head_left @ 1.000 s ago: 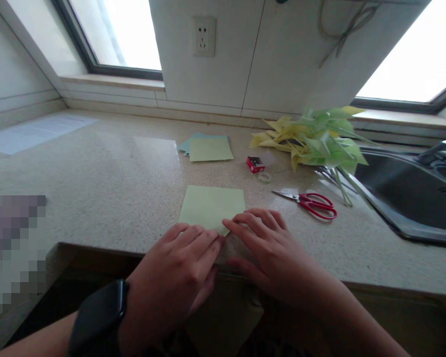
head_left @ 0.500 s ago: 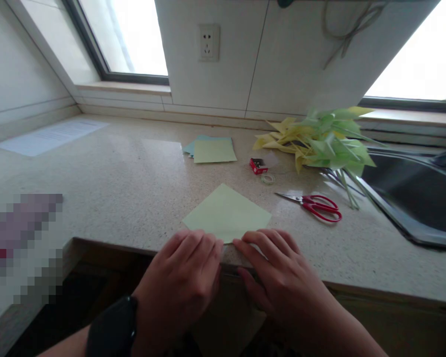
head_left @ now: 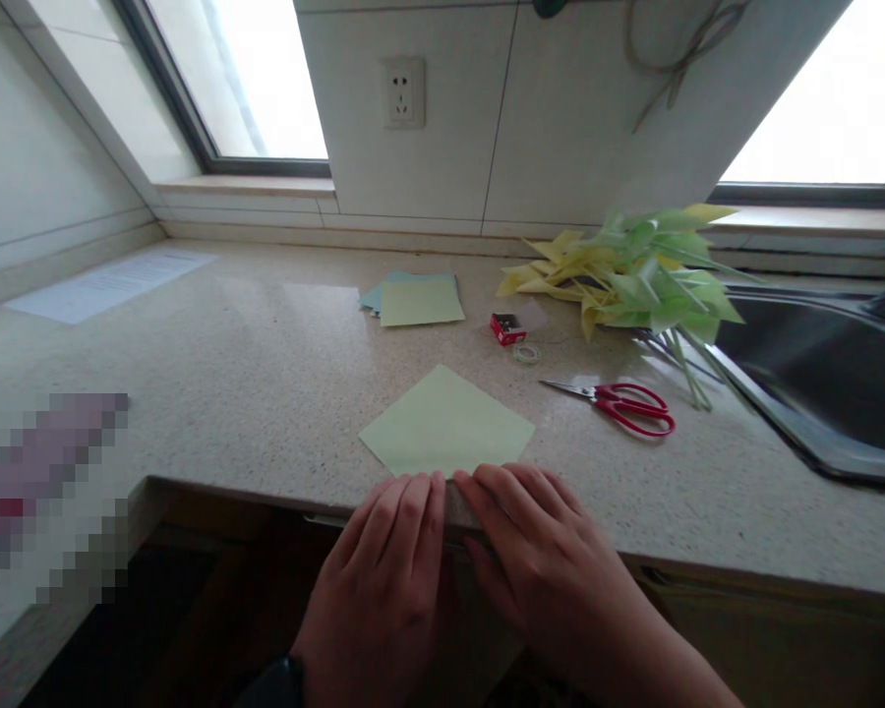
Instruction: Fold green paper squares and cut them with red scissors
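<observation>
A pale green sheet of paper (head_left: 446,423) lies flat on the counter as a diamond, one corner pointing away from me. Its near part is hidden by my fingers. My left hand (head_left: 394,560) rests at the counter's front edge, its fingers stretched out side by side and their tips on the paper's near edge; its thumb is hidden. Beside it, my right hand (head_left: 542,551) presses its slightly bent fingers on the near right side of the paper. Its thumb hangs apart, below the counter edge. Neither hand pinches the sheet as far as I can see.
Red-handled scissors (head_left: 616,401) lie right of the paper. Beyond are a small red box (head_left: 506,329), a clear tape roll (head_left: 526,353) and stacked coloured sheets (head_left: 422,300). Yellow and green paper pinwheels (head_left: 649,270) lie beside the sink (head_left: 818,393). A printed page (head_left: 110,283) is far left.
My left hand has drawn back and turned, its fingers now straighter and pointing away from me. The right hand has stayed nearly in place. The view has shifted slightly.
</observation>
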A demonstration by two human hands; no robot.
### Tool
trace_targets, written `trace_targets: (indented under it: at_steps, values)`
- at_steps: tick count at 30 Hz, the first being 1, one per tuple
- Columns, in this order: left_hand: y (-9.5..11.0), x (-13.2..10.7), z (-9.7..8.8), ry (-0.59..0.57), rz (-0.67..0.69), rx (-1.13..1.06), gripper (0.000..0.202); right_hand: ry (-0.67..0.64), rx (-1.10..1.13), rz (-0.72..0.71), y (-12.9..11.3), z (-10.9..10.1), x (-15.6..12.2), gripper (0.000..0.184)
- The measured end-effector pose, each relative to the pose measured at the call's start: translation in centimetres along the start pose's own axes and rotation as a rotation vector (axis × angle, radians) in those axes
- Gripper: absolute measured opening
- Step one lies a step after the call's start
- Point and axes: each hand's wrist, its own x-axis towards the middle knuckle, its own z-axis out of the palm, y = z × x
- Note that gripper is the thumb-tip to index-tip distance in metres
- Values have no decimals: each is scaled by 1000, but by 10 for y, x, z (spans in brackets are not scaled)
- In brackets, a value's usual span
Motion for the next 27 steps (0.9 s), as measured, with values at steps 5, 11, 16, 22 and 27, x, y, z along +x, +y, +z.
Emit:
trace_targets:
  at_steps: [5, 11, 16, 22, 27]
  values:
    - [2, 0, 3, 14, -34, -20, 43, 2, 8, 19, -1, 1, 0, 37]
    - [4, 0, 11, 38, -43, -1, 40, 46, -36, 20, -4, 7, -1, 38]
    - [5, 2, 17, 60, -6, 40, 42, 106, -76, 44, -8, 13, -4, 38]
    - [2, 1, 18, 47, 0, 44, 42, 104, -84, 100, -12, 18, -12, 44]
    - [1, 0, 21, 43, -7, 28, 44, 93, -95, 102, -13, 18, -12, 43]
